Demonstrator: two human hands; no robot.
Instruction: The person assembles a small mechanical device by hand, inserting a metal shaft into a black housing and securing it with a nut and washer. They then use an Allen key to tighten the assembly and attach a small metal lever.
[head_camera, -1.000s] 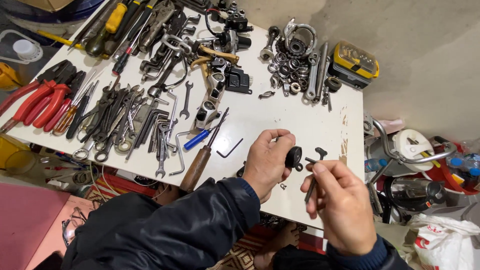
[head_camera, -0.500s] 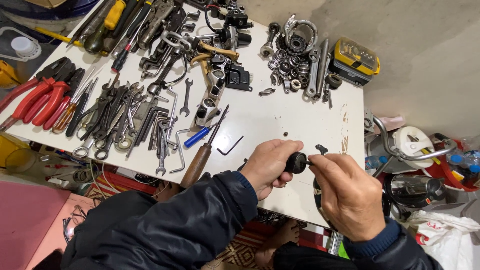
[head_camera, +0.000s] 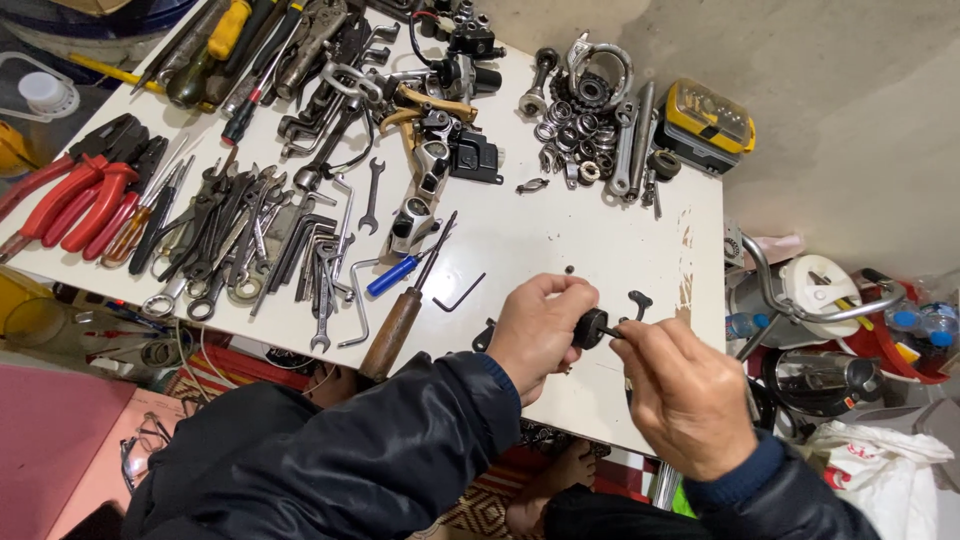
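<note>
- Head view, hands: left hand (head_camera: 538, 330) is closed around a small black round part (head_camera: 589, 327), fingers curled tight on it, above the front edge of the white table (head_camera: 560, 225). Right hand (head_camera: 688, 395) has its fingertips pinched together on a thin dark tool (head_camera: 612, 333), whose end meets the side of the black part.
- Step in hand, as I judge it: the person is fitting or turning the thin tool into the black round part, so a fastening step seems to be going on. The next move would ask for a firm left grip and a straight line of the tool, otherwise it may slip out.
- Head view, near things: a small black bent piece (head_camera: 638, 300) lies on the table just beside the hands, and a black hex key (head_camera: 459, 293) and a wooden-handled screwdriver (head_camera: 398, 325) lie to their left.
- Head view, farther: many wrenches (head_camera: 250, 240), red-handled pliers (head_camera: 75, 195), metal rings (head_camera: 575, 150) and a yellow case (head_camera: 708, 118) cover the far table.
</note>
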